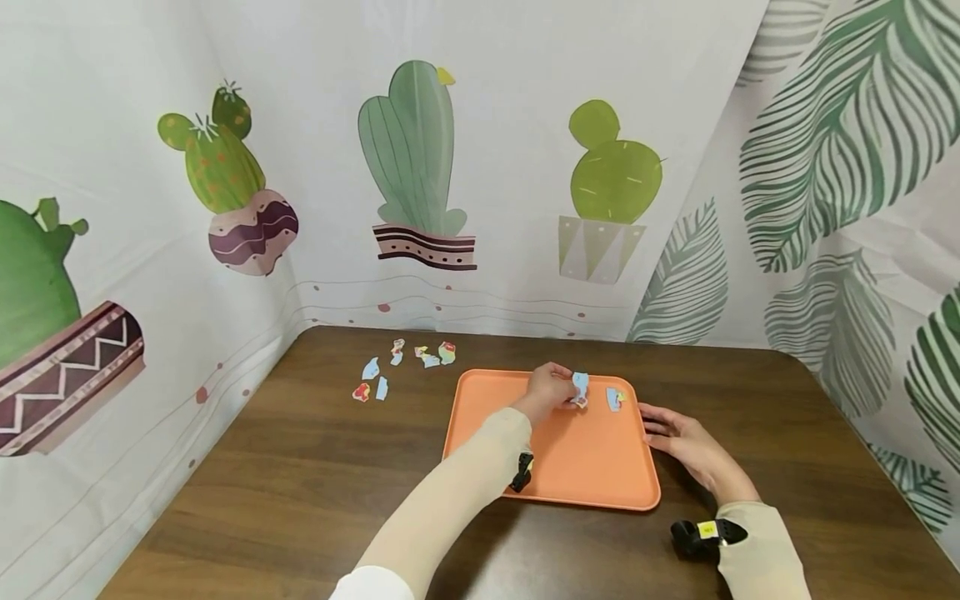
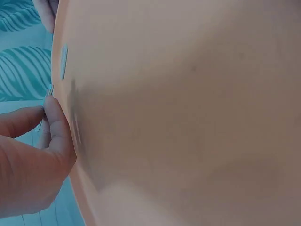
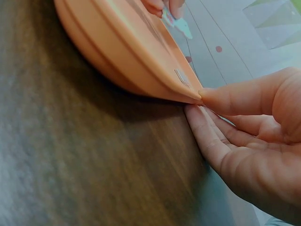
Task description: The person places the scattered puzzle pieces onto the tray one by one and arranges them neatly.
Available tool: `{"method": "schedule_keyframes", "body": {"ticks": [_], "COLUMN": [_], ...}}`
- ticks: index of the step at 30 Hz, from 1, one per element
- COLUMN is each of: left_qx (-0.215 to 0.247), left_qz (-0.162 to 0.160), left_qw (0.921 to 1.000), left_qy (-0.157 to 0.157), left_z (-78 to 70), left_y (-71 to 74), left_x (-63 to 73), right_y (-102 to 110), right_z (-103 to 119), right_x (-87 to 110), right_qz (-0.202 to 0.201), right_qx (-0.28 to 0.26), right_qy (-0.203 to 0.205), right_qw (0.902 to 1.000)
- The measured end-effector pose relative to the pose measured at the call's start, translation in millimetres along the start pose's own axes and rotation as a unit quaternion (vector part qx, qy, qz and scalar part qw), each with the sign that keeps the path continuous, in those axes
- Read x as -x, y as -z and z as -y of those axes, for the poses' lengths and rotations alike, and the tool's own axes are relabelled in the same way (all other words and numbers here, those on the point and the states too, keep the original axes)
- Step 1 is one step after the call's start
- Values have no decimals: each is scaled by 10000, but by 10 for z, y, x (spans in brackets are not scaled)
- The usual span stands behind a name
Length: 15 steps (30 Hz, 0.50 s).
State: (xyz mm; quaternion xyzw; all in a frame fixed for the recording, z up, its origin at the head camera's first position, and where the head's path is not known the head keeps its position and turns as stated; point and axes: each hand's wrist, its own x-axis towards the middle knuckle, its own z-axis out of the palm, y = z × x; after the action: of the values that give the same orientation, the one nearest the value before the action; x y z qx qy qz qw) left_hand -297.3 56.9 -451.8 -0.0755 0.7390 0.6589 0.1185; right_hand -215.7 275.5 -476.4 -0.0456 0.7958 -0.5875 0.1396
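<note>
Beige sleeve (image 1: 450,487) foremost, my left hand (image 1: 549,390) pinches a light-blue puzzle piece (image 1: 581,385) between nearly closed fingertips, orange tray (image 1: 592,458) beneath, second piece (image 1: 614,399) to their right; my right hand (image 1: 693,450) pinches the tray's rim.

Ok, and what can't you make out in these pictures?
- Head view: the printing on the loose pieces on the table is too small.
- Head view: the left sleeve hides the tray's near left corner.
- Left wrist view: the left hand covers much of the held piece; the right hand is cut off by the top edge.
</note>
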Motion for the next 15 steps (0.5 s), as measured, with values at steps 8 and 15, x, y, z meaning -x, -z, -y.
{"method": "schedule_keyframes", "body": {"ticks": [8,15], "left_qx": [-216,-213], "left_qz": [-155,-162], "left_qw": [9995,9996], "left_qy": [147,65], "left_z": [32,17], "left_y": [-76,-120], "left_x": [20,68], "right_y": [-6,-14], "right_z": [4,18], "right_x": [-1,-12], "right_qz": [40,-15], "right_qx": [-125,-113], "right_qy": [23,18], "right_qw": [9999,9999]}}
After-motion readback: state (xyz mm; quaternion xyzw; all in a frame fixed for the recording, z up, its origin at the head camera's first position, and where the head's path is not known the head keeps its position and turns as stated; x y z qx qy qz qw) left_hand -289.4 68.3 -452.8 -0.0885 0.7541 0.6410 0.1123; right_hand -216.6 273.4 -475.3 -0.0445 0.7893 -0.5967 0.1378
